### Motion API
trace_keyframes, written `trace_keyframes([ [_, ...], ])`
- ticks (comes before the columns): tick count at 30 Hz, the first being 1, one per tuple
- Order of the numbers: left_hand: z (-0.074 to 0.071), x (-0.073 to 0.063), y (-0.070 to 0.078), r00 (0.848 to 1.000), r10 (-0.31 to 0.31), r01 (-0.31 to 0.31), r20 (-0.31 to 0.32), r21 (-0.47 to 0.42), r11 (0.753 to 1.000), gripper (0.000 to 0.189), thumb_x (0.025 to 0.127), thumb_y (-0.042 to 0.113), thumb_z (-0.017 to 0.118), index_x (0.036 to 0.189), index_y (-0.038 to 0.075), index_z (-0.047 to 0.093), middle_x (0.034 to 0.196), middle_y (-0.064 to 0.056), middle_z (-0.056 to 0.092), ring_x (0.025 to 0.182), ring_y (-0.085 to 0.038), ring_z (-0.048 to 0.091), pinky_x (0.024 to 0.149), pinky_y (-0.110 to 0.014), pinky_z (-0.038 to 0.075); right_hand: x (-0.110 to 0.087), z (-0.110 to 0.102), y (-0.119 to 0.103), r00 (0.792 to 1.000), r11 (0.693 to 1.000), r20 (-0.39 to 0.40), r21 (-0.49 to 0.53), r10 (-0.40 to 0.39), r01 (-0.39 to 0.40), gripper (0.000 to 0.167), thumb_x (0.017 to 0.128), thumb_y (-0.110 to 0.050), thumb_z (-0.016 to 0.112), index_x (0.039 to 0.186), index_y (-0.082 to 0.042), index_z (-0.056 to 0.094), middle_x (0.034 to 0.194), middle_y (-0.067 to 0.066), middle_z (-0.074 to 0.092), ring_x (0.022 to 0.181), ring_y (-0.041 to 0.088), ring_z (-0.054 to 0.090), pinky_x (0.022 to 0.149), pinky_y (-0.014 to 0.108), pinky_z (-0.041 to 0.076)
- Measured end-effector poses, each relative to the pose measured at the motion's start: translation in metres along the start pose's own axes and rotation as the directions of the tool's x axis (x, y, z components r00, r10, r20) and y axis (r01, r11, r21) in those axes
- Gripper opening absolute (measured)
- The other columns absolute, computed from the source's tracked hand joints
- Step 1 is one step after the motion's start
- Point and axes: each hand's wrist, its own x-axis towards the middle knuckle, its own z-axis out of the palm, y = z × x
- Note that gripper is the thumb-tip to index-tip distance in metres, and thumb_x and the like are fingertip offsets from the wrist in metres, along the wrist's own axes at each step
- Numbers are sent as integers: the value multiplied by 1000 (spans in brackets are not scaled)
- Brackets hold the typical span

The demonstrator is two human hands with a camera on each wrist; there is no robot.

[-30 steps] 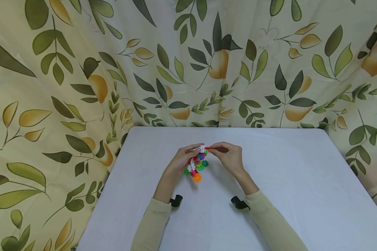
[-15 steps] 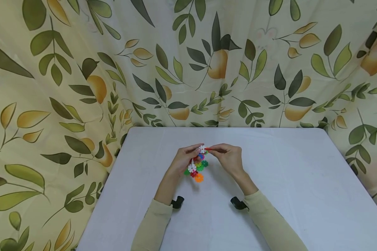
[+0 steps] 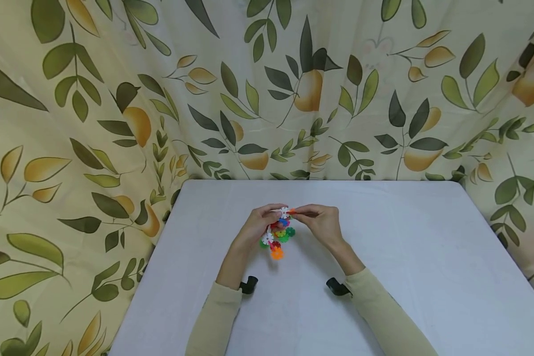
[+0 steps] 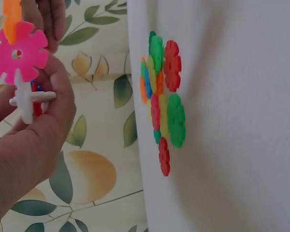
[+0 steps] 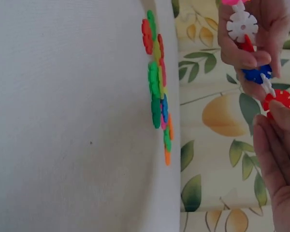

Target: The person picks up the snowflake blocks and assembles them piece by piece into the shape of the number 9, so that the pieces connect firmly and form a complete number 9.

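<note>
Fingers (image 5: 276, 152) of the right hand (image 3: 322, 225), pinching a red flower piece (image 5: 282, 100), have edged nearer the left hand (image 3: 252, 228), which grips the flower chain (image 5: 250, 22) above the counter (image 3: 405, 247), suggesting the join is being pressed together.

Surface (image 3: 405, 232): free toward right edge, far corners. Flower chain (image 5: 253, 76) bars gap between left hand (image 3: 254, 227) and right hand (image 3: 324, 223); loose pieces (image 4: 163, 113) obstruct below.
</note>
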Motion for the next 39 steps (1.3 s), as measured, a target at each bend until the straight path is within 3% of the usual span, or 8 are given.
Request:
trace_keyframes([
  [4,-3,1,1,1000,-13,13,-19,9,1000,30,108,8,55,137,5,65,126,-30,66,92,-25,72,95,-38,58,0,1,2,997,994,23,-79,76,-74,21,83,-2,87,103,-3,82,98,11,80,84,25,78,73,24,60],
  [8,-5,1,1,999,-16,16,-35,-5,1000,30,109,9,53,137,5,63,121,-25,67,110,-39,67,106,-53,50,1,2,8,976,957,88,-231,200,-176,20,85,-5,86,104,-2,81,96,10,79,86,25,77,77,36,61],
  [13,-6,0,1,999,-26,26,-44,10,1000,29,110,10,51,137,8,61,109,-16,64,117,-49,62,108,-55,48,2,5,22,895,879,242,-398,375,-261,23,88,-14,85,108,-3,80,97,7,78,90,24,74,81,42,59],
  [18,-6,-1,1,999,-40,41,-27,19,999,30,111,11,50,140,11,57,107,-17,59,110,-45,68,100,-45,55,2,12,30,838,837,348,-506,420,-209,29,85,-16,87,110,-4,79,96,6,71,89,22,65,82,41,56],
  [23,-7,-1,0,999,-31,31,7,32,999,37,111,10,48,146,15,57,113,-22,55,108,-43,70,94,-36,58,2,18,30,846,814,357,-564,396,-143,23,81,-16,88,101,-5,81,88,5,65,84,22,58,78,40,53],
  [27,-9,0,-2,999,-47,47,16,12,999,35,111,9,46,144,9,59,111,-16,54,106,-39,71,97,-42,57,1,17,27,858,815,302,-542,416,-205,20,79,-13,90,93,-6,77,83,2,68,79,20,61,76,38,55],
  [35,-11,2,-2,992,-108,112,62,-69,991,34,112,15,44,142,5,58,109,-21,57,85,-21,60,86,-41,62,0,6,17,887,876,193,-342,420,-340,15,85,-12,86,96,-6,78,80,2,72,71,17,66,65,31,56],
  [39,-11,2,-1,991,-123,127,61,-64,990,35,111,25,52,140,5,59,102,-14,59,81,-21,56,78,-34,62,3,0,8,900,904,133,-172,414,-391,19,89,-12,84,103,-1,78,86,8,76,71,20,74,69,40,63],
])
